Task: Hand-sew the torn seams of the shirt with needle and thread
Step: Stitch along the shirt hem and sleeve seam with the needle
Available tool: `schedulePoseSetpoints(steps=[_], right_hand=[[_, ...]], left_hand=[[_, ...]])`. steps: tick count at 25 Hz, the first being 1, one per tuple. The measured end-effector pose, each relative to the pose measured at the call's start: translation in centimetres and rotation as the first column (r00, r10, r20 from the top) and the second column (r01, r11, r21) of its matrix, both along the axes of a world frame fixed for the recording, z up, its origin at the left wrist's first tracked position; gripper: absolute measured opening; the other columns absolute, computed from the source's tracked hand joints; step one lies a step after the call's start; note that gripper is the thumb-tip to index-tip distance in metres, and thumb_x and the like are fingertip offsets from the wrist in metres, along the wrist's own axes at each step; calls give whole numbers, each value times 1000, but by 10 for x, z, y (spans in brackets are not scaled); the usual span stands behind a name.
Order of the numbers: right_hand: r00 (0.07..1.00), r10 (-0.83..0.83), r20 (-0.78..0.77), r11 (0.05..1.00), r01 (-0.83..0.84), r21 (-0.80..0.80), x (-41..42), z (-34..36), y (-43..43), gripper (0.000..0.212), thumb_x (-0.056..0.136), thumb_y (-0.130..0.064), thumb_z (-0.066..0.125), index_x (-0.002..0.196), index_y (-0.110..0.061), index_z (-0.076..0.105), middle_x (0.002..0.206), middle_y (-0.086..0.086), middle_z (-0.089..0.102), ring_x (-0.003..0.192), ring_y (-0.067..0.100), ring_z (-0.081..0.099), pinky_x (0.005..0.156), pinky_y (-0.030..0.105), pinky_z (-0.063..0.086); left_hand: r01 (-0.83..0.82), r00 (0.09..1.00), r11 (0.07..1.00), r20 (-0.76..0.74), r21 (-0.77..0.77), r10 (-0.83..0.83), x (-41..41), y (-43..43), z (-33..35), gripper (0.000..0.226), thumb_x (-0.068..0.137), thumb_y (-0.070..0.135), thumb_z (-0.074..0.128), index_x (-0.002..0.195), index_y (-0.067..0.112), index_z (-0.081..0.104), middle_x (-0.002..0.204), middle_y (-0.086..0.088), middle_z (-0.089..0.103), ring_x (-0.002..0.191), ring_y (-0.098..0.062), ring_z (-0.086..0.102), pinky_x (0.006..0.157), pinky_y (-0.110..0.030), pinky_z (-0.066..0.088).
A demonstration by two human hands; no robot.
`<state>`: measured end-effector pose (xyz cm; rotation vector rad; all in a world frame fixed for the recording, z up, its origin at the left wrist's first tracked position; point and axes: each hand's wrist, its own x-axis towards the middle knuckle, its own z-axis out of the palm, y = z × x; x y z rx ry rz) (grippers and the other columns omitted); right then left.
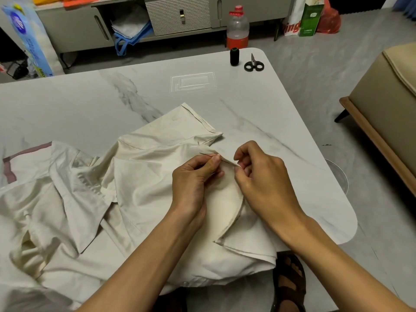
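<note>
A cream shirt (139,176) lies crumpled over the near half of the white marble table (90,104), one sleeve pointing toward the far side. My left hand (193,179) pinches a raised fold of the shirt's seam between thumb and fingers. A thin needle (216,158) runs through that fold, its tip sticking out to the left past my left thumb. My right hand (258,179) pinches the needle's right end at the fold. The thread is too fine to make out.
A black thread spool (234,56) and small black-handled scissors (254,64) sit at the table's far right corner. A bottle with red liquid (237,28) stands on the floor beyond. A beige sofa (387,104) is at the right. My sandalled foot (290,280) shows below the table edge.
</note>
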<state>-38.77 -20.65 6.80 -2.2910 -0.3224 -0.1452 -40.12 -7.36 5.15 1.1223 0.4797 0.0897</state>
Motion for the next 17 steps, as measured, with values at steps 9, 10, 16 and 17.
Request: schedulePoseSetpoints(steps=[9,10,16,17], right_hand=[[966,-9,-258,998,26,65,16,-2,-16,20,85,-6,57,82,-26,62,79,-13,63,66,1,53,58,11,36],[960,-6,-279,999,16,36,15,-1,-17,20,82,-7,58,84,-27,60,84,-13,63,69,3,54,62,17,40],[911,-46,-410,953,-83,-292,12,0,-30,38,74,-2,49,100,-28,39,98,-6,59,87,24,55,69,35,41],[915,-73,-398,942,-67,-328,13,1,-32,38,74,-2,47,101,-28,39,100,-4,59,89,26,54,70,35,41]], left_hand=[[-36,974,948,200,-317,103,11,5,19,17,100,7,50,84,7,56,79,-4,71,81,-16,72,85,-30,59],[-37,973,946,205,-322,108,11,6,20,18,101,8,48,85,8,55,72,-1,65,67,-12,67,76,-27,59],[-228,970,919,156,322,186,8,31,19,19,102,15,53,83,19,53,60,6,47,48,-9,30,48,-21,27],[-253,965,861,180,442,191,7,34,19,19,100,16,55,81,19,54,60,6,49,51,-10,35,52,-24,30]])
